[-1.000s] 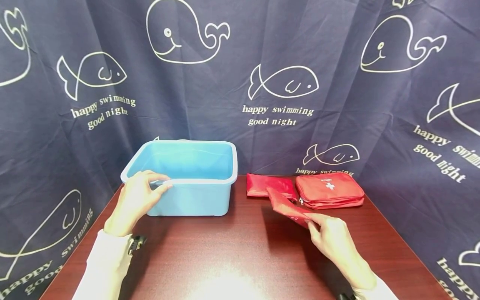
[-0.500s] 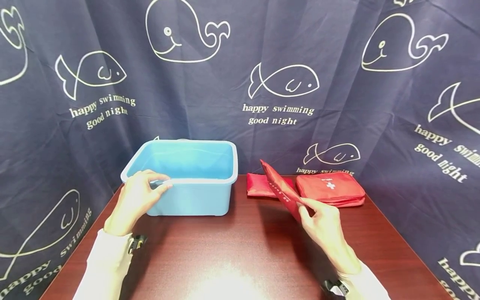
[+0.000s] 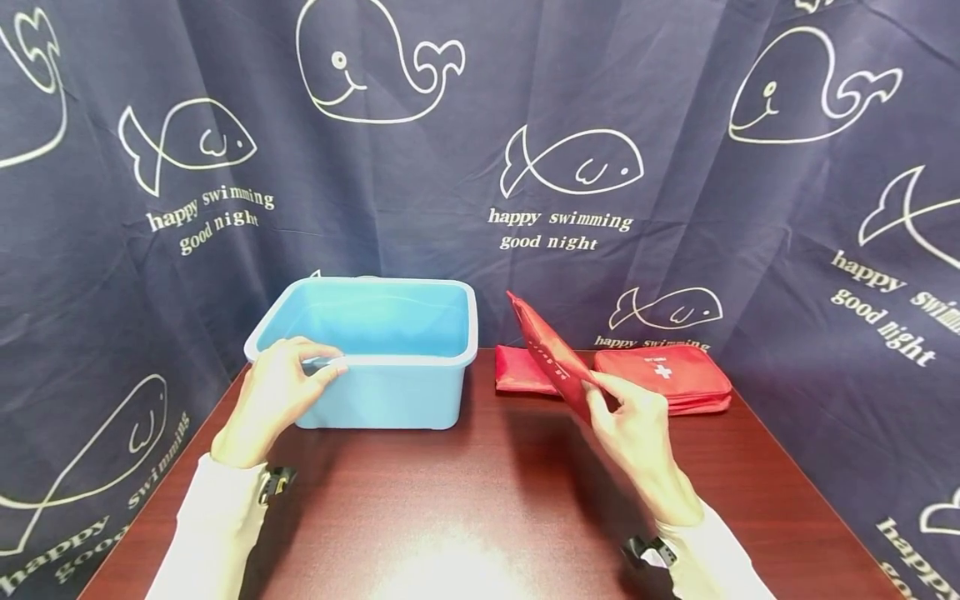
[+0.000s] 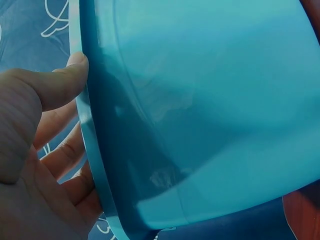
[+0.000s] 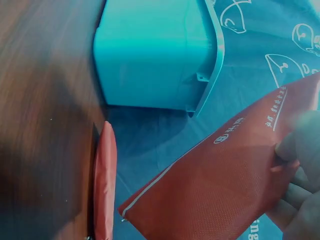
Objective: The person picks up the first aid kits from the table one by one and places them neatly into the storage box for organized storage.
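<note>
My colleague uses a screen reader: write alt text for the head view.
The right hand holds a red pouch over a table; the left hand grips a blue bin's rim. Behind lie another pouch and a red bag with a white cross.

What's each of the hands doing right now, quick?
Left hand: closed on the blue bin, gripping its rim.
Right hand: closed, holding a red pouch above the table.

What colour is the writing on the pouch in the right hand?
White lettering on the red pouch, clearest in the right wrist view.
</note>
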